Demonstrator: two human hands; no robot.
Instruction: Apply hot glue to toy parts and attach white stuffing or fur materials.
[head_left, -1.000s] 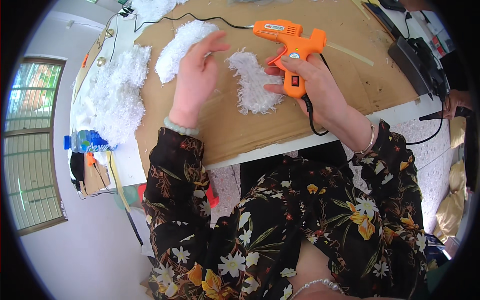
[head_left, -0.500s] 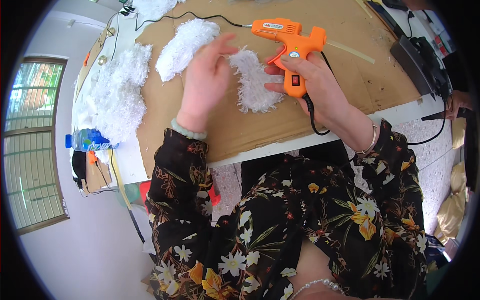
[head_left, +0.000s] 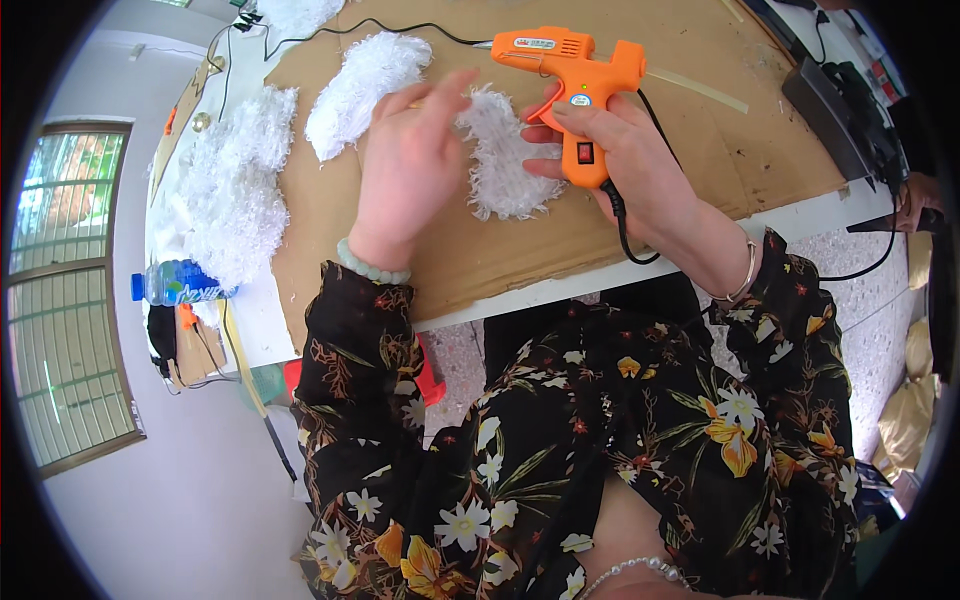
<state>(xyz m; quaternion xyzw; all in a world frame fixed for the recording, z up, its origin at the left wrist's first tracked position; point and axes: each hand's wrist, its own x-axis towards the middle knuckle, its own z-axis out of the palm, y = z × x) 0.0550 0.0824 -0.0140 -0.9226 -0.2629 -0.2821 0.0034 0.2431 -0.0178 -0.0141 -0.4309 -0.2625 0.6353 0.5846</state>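
Note:
An orange hot glue gun with a red trigger and a black-and-red switch is held up over the table, its nozzle pointing left. My right hand wraps around its grip, with some fingers loosely extended past the trigger. To the left, my left hand is raised above the cardboard, slightly blurred, its fingers partly bent and apart with nothing visible in them. Between the hands a white shaggy fabric piece lies flat. Another white fluffy piece lies behind my left hand, which covers part of it.
Brown cardboard covers the table. A pile of white fluffy material sits at the left, with a blue-labelled bottle beside it. A dark box-shaped device stands at the right edge. The glue gun's black cord hangs from its grip.
The glue gun and my right hand have shifted slightly left and up in view. My left hand's fingers have bent a little more.

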